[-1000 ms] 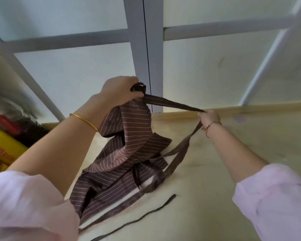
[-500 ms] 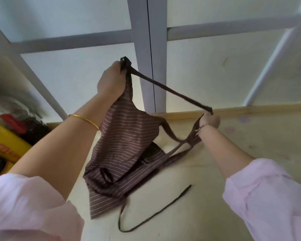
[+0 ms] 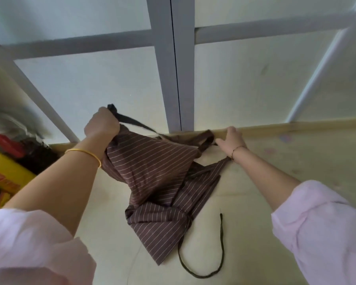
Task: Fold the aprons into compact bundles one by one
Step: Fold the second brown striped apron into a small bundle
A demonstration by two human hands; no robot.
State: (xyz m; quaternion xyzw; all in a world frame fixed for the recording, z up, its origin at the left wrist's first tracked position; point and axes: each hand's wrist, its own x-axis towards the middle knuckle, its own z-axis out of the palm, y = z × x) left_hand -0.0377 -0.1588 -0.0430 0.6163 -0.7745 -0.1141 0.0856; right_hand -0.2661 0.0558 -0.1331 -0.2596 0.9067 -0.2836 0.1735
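Left hand (image 3: 102, 125) lowered the apron (image 3: 158, 177); right hand (image 3: 231, 138) released its strap.

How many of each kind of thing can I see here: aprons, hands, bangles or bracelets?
Brown striped apron: 1
Hands: 2, the left hand and the right hand
Wrist bands: 2, the gold bangle and the thin bracelet
Total: 5

I saw a pale wood table (image 3: 275, 212) w/ brown striped apron (image 3: 158, 229) lower part and thin tie (image 3: 221, 243) lying on it.
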